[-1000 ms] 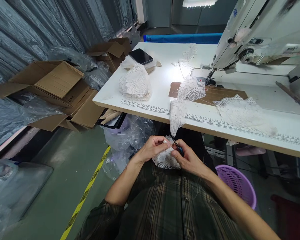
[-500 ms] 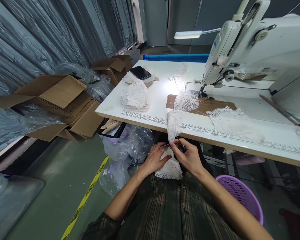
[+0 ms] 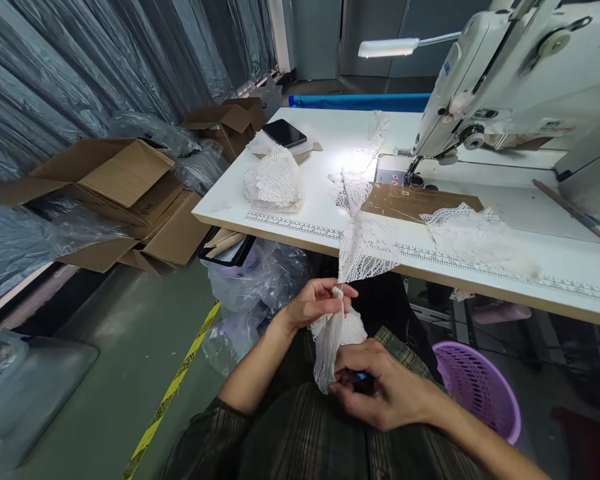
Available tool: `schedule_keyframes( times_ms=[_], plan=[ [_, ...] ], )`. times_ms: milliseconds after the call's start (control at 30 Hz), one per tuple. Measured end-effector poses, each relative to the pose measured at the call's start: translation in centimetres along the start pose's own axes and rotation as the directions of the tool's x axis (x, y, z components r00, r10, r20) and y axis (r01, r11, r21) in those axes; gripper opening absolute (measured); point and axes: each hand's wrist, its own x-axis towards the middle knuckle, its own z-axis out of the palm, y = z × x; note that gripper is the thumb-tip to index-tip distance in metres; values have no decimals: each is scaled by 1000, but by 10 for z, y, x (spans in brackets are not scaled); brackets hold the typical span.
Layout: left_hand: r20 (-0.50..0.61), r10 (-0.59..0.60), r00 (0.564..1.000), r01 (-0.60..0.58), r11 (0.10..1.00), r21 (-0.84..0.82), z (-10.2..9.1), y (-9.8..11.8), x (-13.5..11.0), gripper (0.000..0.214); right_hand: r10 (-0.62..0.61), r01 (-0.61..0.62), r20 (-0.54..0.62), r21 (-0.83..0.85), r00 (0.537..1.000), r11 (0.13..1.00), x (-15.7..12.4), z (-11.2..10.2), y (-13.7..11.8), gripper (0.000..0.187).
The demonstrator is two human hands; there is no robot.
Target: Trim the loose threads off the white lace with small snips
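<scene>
A long strip of white lace (image 3: 363, 250) runs from the sewing table's top over its front edge down to my lap. My left hand (image 3: 314, 303) pinches the strip just below the table edge. Lower, over my lap, my right hand (image 3: 380, 393) grips the strip's hanging end together with a small blue-handled tool (image 3: 363, 377) that is mostly hidden in the fist. A bunch of lace (image 3: 353, 330) lies between both hands.
On the white table (image 3: 310, 200) stand a sewing machine (image 3: 505, 80), a lace pile (image 3: 274, 180), another lace piece (image 3: 473, 230), a brown card (image 3: 415, 200) and a phone (image 3: 285, 133). Open cardboard boxes (image 3: 115, 193) stand left, plastic bags (image 3: 250, 287) and a purple basket (image 3: 480, 380) under the table.
My right hand dropped from the table edge down to my lap, sliding along the lace. The lace on the table shifted left off the brown card. My left hand rose slightly.
</scene>
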Motion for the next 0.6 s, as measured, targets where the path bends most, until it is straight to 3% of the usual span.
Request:
schedule_keyframes(
  times_ms=[100, 233, 333, 600],
  plan=[
    [-137, -30, 990, 49, 989, 140, 0, 7, -8, 33, 52, -55, -99, -28, 994, 998, -4, -17, 9, 9],
    [-256, -30, 966, 102, 958, 270, 3, 16, -13, 34, 163, -207, -374, -79, 913, 975, 7, -40, 31, 46],
    [-268, 14, 963, 73, 947, 314, 5, 19, -14, 32, 187, -255, -391, -130, 901, 958, 23, -49, 41, 53],
    [-264, 72, 962, 49, 903, 427, 2, 20, -14, 32, 104, -221, -380, -278, 919, 935, 49, -55, 47, 55]
  ],
)
